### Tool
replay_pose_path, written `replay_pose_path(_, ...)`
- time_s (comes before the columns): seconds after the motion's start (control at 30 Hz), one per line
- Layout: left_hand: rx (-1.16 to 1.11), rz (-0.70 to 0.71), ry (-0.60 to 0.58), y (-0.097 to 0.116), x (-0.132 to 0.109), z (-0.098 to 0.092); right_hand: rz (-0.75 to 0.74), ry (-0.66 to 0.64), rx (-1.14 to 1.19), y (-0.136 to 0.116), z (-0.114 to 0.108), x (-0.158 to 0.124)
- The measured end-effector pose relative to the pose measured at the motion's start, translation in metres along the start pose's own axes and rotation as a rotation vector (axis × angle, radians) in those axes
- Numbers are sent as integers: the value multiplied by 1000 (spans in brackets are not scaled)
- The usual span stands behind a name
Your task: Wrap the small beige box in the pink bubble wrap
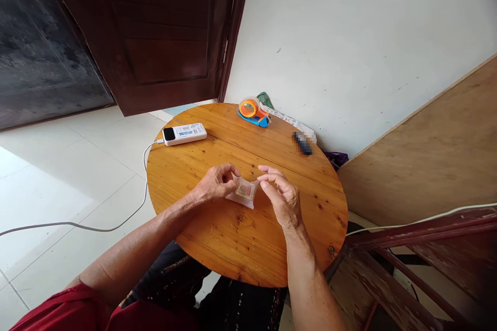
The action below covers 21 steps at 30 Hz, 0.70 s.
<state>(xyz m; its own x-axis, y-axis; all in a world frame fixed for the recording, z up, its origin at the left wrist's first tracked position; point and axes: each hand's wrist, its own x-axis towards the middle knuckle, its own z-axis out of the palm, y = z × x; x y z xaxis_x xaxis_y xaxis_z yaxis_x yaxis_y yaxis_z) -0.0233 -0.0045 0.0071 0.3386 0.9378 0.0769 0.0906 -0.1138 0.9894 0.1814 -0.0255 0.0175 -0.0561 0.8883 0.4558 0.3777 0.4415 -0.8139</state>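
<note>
A small clear plastic packet (245, 191) with something pale and reddish inside lies at the middle of a round wooden table (240, 248). My left hand (215, 184) pinches the packet's left end with curled fingers. My right hand (280, 195) touches its right end with thumb and fingertips drawn together.
A white power bank (184, 133) with a cable (77, 225) lies at the table's far left. An orange and blue tape dispenser (253, 111) and a dark blurred object (302, 143) sit at the far edge. A white wall, a dark door (155, 31), a plywood board (427, 155) and a wooden chair frame (407, 264) surround the table.
</note>
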Motion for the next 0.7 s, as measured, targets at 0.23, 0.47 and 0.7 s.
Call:
replay_pose_path(0.23,-78,-99,231,8,3,-3,86,-60,55,3,-6,-1)
replay_pose_path(0.47,-41,-166,238,10,4,-2,41,-313,-79,-9,-7,-1)
replay_pose_path(0.7,-9,-146,80,4,2,2,-25,-255,-151,-7,7,-3)
